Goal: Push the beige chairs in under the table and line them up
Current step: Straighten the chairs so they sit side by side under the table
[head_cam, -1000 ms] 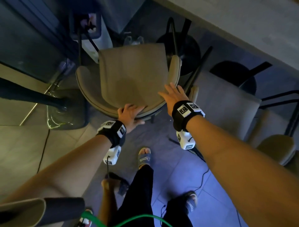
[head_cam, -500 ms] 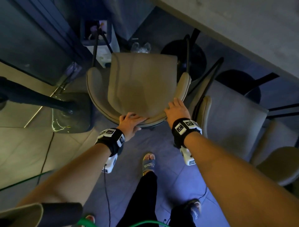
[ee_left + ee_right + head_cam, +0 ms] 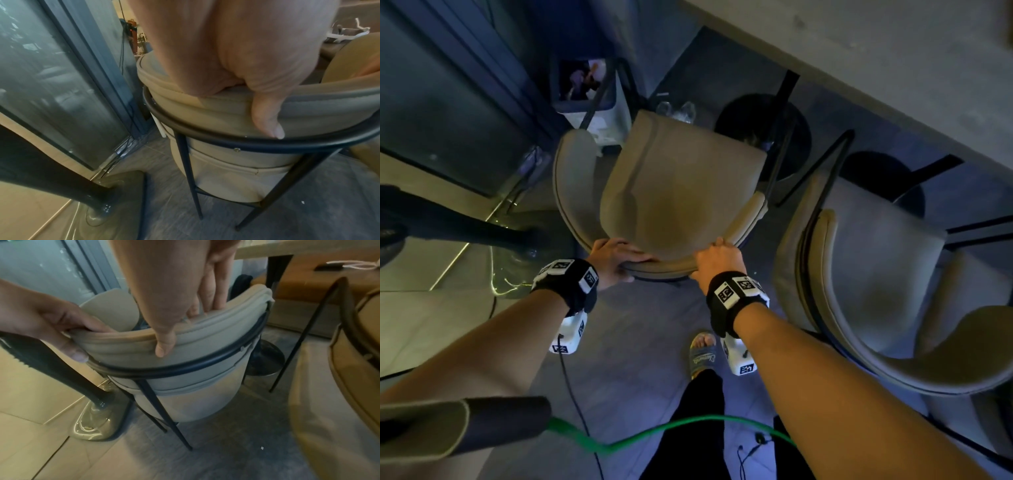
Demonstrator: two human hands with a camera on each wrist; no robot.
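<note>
Padded beige chair (image 3: 674, 192), curved tub-shaped back with a piped seam along the rim, smooth upholstery ringed by a thin black metal hoop (image 3: 205, 129) on slender black legs. Stood on grey floor tiles (image 3: 626, 342), seat front near the edge of the pale matte surface (image 3: 893, 68) and not yet beneath it. Left hand (image 3: 613, 260) clamped on the left part of that chair's back rim, fingers curled over the top, thumb pressed down the outer padding toward the hoop. Right hand (image 3: 717, 262) clamped on the right part of the same rim, fingers tucked inside the back, thumb on the outside. Second beige chair (image 3: 876, 291), same rounded shape, just right of the held chair, its seat partly beneath the surface. Round black pedestal base (image 3: 763, 137) beyond the held chair. Glass door with dark frame (image 3: 61, 81) to the chair's left. Glossy black leg (image 3: 51, 369) near its left rear.
</note>
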